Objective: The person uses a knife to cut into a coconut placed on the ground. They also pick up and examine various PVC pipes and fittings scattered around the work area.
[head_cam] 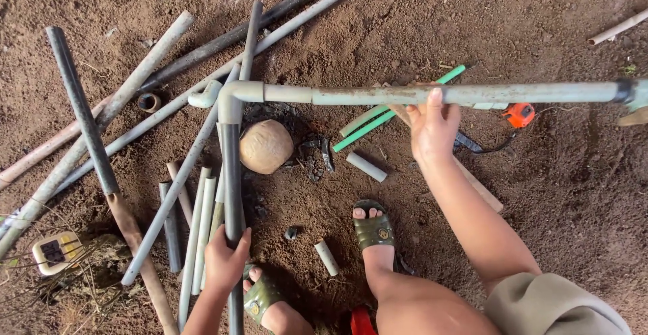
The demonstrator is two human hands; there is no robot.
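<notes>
A person squats on bare dirt ground [540,193], seen from above, holding an L-shaped grey pipe assembly. The left hand [225,261] has its grip wrapped around the upright pipe [231,173] near its lower end, steadying that leg between the sandalled feet. The right hand [432,129] clamps its grip on the long horizontal pipe [472,94], thumb on top, keeping it level. An elbow joint [233,93], up and left of the right grip, links the two. Beyond the left grip lie loose pipes [192,234], a round stone [266,146], and green pipe pieces [385,116]; an orange tape measure [520,114] sits right of the right grip.
</notes>
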